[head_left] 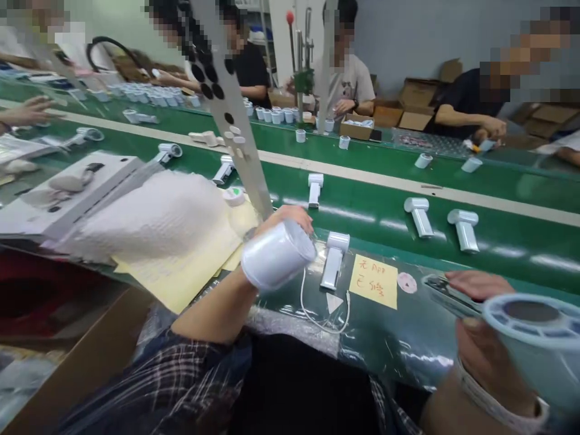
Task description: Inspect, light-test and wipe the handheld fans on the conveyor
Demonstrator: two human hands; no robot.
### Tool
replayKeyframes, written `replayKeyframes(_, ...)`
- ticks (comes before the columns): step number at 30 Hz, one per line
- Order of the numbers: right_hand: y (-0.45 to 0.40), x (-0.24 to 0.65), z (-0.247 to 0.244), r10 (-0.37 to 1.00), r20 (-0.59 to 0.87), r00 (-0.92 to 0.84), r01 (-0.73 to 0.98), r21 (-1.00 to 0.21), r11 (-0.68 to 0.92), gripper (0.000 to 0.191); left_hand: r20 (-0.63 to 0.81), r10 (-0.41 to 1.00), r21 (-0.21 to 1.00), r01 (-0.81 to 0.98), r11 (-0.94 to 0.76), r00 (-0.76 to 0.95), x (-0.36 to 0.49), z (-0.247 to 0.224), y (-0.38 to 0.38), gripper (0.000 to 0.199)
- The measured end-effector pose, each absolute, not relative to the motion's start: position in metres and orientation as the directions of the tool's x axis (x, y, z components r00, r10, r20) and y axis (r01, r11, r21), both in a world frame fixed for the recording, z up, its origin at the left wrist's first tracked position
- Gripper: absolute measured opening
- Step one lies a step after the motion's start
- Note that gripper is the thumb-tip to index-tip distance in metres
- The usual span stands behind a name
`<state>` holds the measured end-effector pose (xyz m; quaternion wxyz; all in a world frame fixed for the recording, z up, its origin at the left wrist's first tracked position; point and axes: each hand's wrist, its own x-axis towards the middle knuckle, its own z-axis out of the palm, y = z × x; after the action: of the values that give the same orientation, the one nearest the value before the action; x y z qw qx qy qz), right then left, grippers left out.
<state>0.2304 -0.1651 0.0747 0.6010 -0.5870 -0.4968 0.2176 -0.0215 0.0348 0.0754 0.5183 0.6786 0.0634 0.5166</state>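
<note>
My left hand [292,214] is closed behind a white cylindrical device head [277,257], which hides most of the fingers and any handle. At the right, my right hand [483,287] grips a second device by its handle [448,293]. Its large round head [525,356] hangs over my wrist, with a pale blue slotted rim facing up. Between the hands, a white device [334,260] lies on the bench, near a white cable [312,317] and a yellow note [374,281] with red writing.
A green conveyor [371,205] crosses ahead, carrying several white devices and cups. A slanted metal post [244,145] rises near my left hand. Left of it lie a foam-wrapped pile [154,208] and a white box [77,187]. Several people work across the belt.
</note>
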Motion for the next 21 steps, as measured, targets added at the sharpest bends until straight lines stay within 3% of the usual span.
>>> replayKeyframes(4,-0.149,0.214,0.054,0.839,0.297,0.455,0.342,-0.929,0.144,0.104,0.443,0.464,0.865,-0.503,0.005,0.767,-0.018,0.072,0.008,0.068)
replayKeyframes(6,-0.151,0.205,0.039,0.807,0.269,0.526,0.316,-0.942,0.108,0.114,0.398,0.447,0.868,-0.486,0.100,0.802,-0.005,0.058,-0.009,0.072)
replayKeyframes(9,-0.158,0.184,0.018,0.823,0.257,0.506,0.238,-0.959,0.153,0.130,0.517,0.601,0.836,-0.512,-0.200,0.610,0.025,0.028,-0.032,0.080)
replayKeyframes(12,-0.158,0.168,0.008,0.944,0.210,0.256,0.130,-0.975,0.182,0.152,0.673,0.591,0.738,-0.452,-0.501,0.445,0.048,0.002,-0.043,0.096)
replayKeyframes(15,-0.158,0.196,0.009,0.960,0.095,0.264,0.252,-0.967,0.027,0.155,0.553,0.514,0.803,-0.254,-0.540,0.656,0.049,-0.006,-0.036,0.101)
replayKeyframes(16,-0.161,0.219,0.009,0.937,0.068,0.344,0.380,-0.922,-0.072,0.149,0.444,0.479,0.813,-0.116,-0.570,0.757,0.045,-0.005,-0.031,0.096)
replayKeyframes(18,-0.176,0.278,0.009,0.816,0.044,0.576,0.600,-0.701,-0.386,0.131,0.222,0.448,0.711,0.170,-0.682,0.866,0.036,0.000,-0.020,0.073)
replayKeyframes(21,-0.216,0.377,0.005,0.705,-0.039,0.708,0.660,-0.316,-0.681,0.113,0.041,0.515,0.480,0.435,-0.762,0.856,0.029,0.006,-0.009,0.047)
